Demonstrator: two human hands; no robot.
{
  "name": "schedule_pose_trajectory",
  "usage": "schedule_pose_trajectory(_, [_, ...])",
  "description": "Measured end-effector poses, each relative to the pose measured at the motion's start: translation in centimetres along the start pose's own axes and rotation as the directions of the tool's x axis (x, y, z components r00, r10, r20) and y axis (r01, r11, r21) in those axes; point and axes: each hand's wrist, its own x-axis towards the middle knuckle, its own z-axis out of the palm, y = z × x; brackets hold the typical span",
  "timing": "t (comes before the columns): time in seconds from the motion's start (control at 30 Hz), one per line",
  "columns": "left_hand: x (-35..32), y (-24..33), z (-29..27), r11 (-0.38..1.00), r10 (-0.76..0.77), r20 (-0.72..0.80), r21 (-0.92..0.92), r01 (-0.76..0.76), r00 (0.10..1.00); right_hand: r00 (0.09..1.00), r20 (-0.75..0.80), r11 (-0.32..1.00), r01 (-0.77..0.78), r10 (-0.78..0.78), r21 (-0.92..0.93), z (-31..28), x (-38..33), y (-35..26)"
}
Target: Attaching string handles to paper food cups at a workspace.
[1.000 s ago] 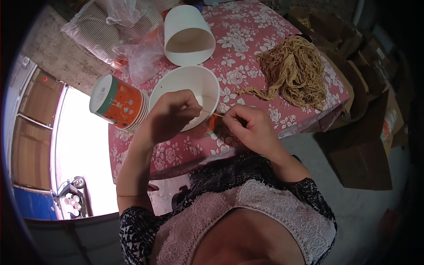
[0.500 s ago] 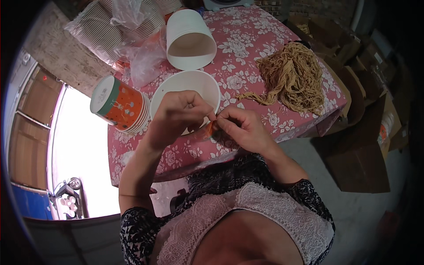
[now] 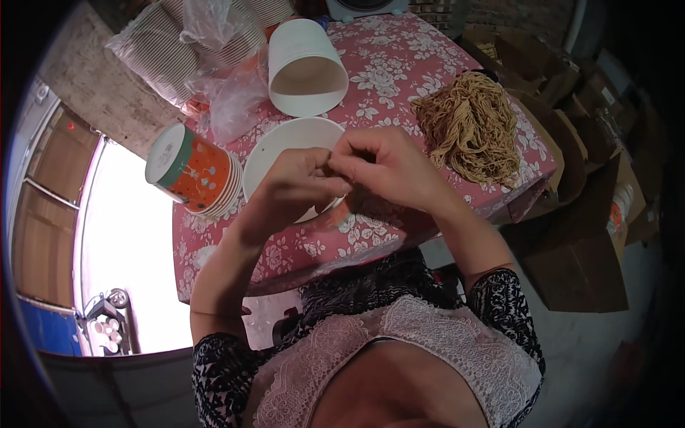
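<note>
Hands meet just above the white bowl (image 3: 285, 146), which sits near the desk's (image 3: 399, 64) front edge, right in front of the person. The left hand (image 3: 296, 182) and the right hand (image 3: 385, 167) are drawn together with fingertips touching, each grip narrowed to a pinch on something very small between them; it is too tiny to name from here, perhaps a thin strand or band. Holding it over the bowl looks sensible to me: anything that slips would drop into the bowl and not onto the floor.

Toward the desk's right edge lies a heap of tan strands (image 3: 471, 125), loose and tangled, within easy reach of the right hand. I would judge it is kept on that side so that hand can draw from it without crossing over.

At the left edge a stack of orange patterned paper cups (image 3: 193, 171) lies on its side, mouth turned outward, close by the left forearm. Behind the bowl, toward the far edge, a stack of plain white cups (image 3: 307, 64) also lies tipped over with its open end facing the person. At the far left corner there are more ribbed cups under crumpled clear plastic bags (image 3: 221, 93). The desk wears a pink flowered cloth. Brown cardboard boxes (image 3: 571, 207) stand on the floor beyond the right edge.
</note>
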Motion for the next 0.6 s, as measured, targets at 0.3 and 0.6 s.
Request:
schedule_pose_trajectory(0.3, [-0.3, -0.9, -1.3, 1.000, 0.007, -0.036, -0.017, -0.007, 0.999, 0.958, 0.024, 0.916, 0.282, -0.287, -0.284, -1.5, -1.7, 1.5])
schedule_pose_trajectory(0.6, [-0.2, -1.2, -1.4, 0.999, 0.018, -0.013, -0.045, -0.018, 1.000, 0.915, -0.113, 0.884, 0.334, -0.388, -0.328, 0.9, -2.0, 2.1])
